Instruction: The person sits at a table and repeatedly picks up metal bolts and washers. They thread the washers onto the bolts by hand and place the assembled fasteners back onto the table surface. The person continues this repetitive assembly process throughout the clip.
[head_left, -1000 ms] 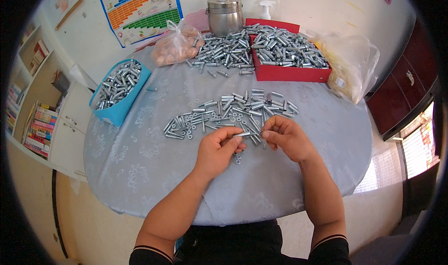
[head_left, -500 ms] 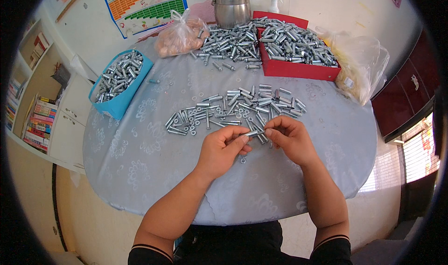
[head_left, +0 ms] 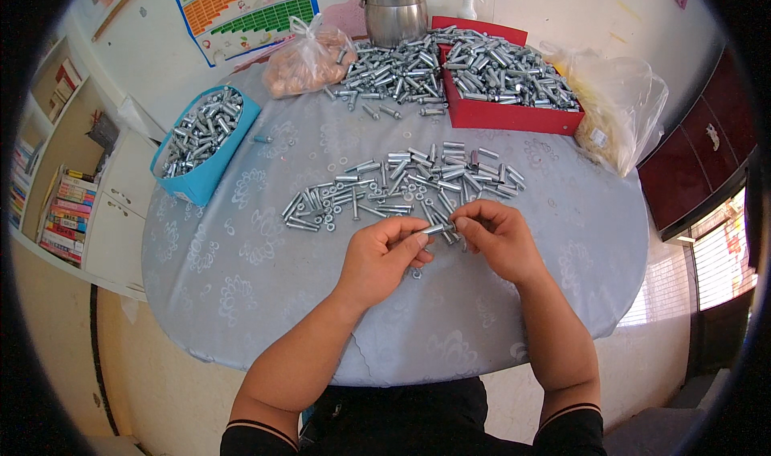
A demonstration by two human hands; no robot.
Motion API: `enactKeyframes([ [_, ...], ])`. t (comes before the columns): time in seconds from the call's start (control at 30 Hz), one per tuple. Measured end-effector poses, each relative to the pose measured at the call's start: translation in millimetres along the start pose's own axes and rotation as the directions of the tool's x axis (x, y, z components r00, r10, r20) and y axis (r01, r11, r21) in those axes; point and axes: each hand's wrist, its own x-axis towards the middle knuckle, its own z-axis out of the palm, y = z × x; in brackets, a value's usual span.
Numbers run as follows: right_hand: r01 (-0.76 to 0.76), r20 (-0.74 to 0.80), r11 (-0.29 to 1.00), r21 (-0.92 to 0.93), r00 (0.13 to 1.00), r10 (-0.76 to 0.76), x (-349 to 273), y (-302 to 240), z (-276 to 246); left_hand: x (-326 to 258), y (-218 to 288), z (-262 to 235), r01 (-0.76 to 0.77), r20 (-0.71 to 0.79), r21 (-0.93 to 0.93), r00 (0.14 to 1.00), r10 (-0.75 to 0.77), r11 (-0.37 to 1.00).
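Holding one small silver metal bolt (head_left: 438, 229) between them, the left hand (head_left: 384, 257) and the right hand (head_left: 496, 238) meet above the middle of the round table (head_left: 241, 279). The left hand pinches the bolt's left end with thumb and forefinger, its other fingers curled in; the right hand closes its fingertips narrowly on the right end. The bolt lies almost level, just above the grey-blue cloth with white flower pattern that covers the table.

Just behind the hands, a loose spread of bolts (head_left: 401, 187) lies on the cloth, many pieces side by side and across each other, with some small rings among them. One small ring (head_left: 416, 274) lies on the cloth directly under the left hand's fingers.

To the person's left, near the table edge, stands a blue box (head_left: 197, 185) full of the same silver pieces. At the far side a red tray (head_left: 514, 115) is heaped with them, and one more pile (head_left: 385, 75) lies on the cloth beside its left wall. Behind this pile stands a steel pot (head_left: 395, 10) with a lid, and left of the pot a tied clear bag (head_left: 309, 59) with orange-brown contents. Right of the red tray a big clear plastic bag (head_left: 614, 111) hangs partly over the table edge.

On the wall a coloured chart (head_left: 241, 10) hangs, and at the far left a shelf with books (head_left: 60, 207) is in view.
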Motion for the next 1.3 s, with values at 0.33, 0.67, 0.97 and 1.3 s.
enactKeyframes([
  [0.33, 0.021, 0.015, 0.999, -0.039, 1.0, -0.021, -1.4, -2.0, 3.1, 0.6, 1.9, 0.9, 0.018, -0.026, -0.015, 0.999, -0.019, 1.0],
  [0.67, 0.12, -0.08, 0.985, -0.122, 0.988, -0.13, -2.2, -2.4, 0.9, -0.5, 5.4, -1.8, -0.038, -0.037, -0.02, 0.999, 0.038, 0.999],
  [0.97, 0.125, -0.414, 0.969, -0.212, 0.887, -0.205, -5.4, -16.4, -38.1, -0.3, 12.0, -4.3, -0.106, -0.175, -0.042, 0.98, 0.097, 0.993],
  [1.3, 0.002, -0.063, 0.59, -0.807, 0.994, -0.09, -20.1, -16.1, -67.0, -1.4, 6.4, -2.1, -0.117, -0.143, -0.045, 0.984, 0.11, 0.992],
])
